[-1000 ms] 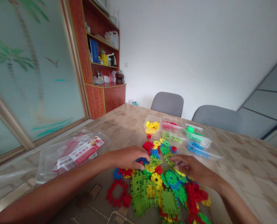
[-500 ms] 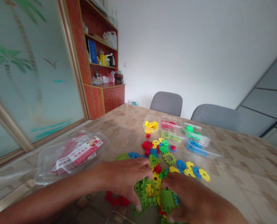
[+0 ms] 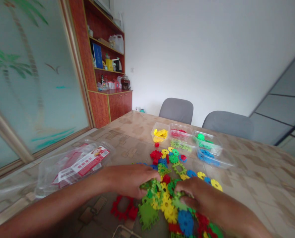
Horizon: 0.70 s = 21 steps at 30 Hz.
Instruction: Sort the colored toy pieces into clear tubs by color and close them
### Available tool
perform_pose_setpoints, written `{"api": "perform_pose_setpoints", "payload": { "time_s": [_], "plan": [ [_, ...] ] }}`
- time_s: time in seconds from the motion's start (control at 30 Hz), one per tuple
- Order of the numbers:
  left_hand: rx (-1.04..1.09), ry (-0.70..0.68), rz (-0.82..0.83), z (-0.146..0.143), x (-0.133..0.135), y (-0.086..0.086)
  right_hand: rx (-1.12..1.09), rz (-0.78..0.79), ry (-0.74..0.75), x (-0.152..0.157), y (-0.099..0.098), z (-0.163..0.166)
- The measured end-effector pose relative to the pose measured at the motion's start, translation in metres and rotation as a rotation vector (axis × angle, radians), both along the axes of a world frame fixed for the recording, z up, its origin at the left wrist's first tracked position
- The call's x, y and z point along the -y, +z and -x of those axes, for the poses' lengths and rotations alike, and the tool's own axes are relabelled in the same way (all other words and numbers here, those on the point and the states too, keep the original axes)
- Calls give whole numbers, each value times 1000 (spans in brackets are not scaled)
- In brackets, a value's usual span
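A heap of colourful plastic gear pieces (image 3: 171,201) lies on the patterned table (image 3: 249,185) in front of me. My left hand (image 3: 129,180) curls its fingers over the left side of the heap, gripping green and yellow pieces. My right hand (image 3: 199,196) is curled on the right side of the same heap, fingers pinched into the pieces. A red open-frame piece (image 3: 123,208) lies flat by my left wrist. Loose red, yellow, green and blue gears (image 3: 167,155) are scattered just beyond my hands.
Several clear tubs hold sorted pieces: yellow (image 3: 159,134), red (image 3: 180,134), green (image 3: 205,138), blue (image 3: 210,158). A clear lidded box with a red label (image 3: 75,163) sits at left. Two grey chairs (image 3: 177,109) stand behind the table; a wooden shelf unit (image 3: 105,66) is at back left.
Both hands drew back toward me, then closed in on the heap. The flat green square pieces have been bunched up and lifted into a clump between my hands.
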<state>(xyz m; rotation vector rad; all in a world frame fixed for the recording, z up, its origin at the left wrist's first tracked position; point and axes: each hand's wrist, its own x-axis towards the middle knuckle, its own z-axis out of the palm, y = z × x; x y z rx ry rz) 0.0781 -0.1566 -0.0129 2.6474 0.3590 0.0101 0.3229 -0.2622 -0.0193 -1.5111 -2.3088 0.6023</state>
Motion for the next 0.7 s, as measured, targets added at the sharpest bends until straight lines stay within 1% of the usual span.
{"api": "perform_pose_setpoints", "payload": {
  "time_s": [0.1, 0.17, 0.33, 0.47, 0.57, 0.7],
  "plan": [
    [28, 57, 38, 2, -9, 4, -65, 11, 25, -17, 4, -15],
    [67, 95, 57, 1, -14, 3, -89, -21, 1, -31, -1, -26],
    [122, 126, 65, -2, -25, -3, -142, -122, -117, -56, -30, -51],
    [265, 173, 56, -5, -32, -7, -162, -191, -230, -66, -52, -60],
    [365, 184, 84, -9, -34, -10, -161, -246, -299, -71, -62, -61],
    [386, 190, 136, -16, -31, -18, -137, -286, -288, -75, -71, -56]
  ]
}}
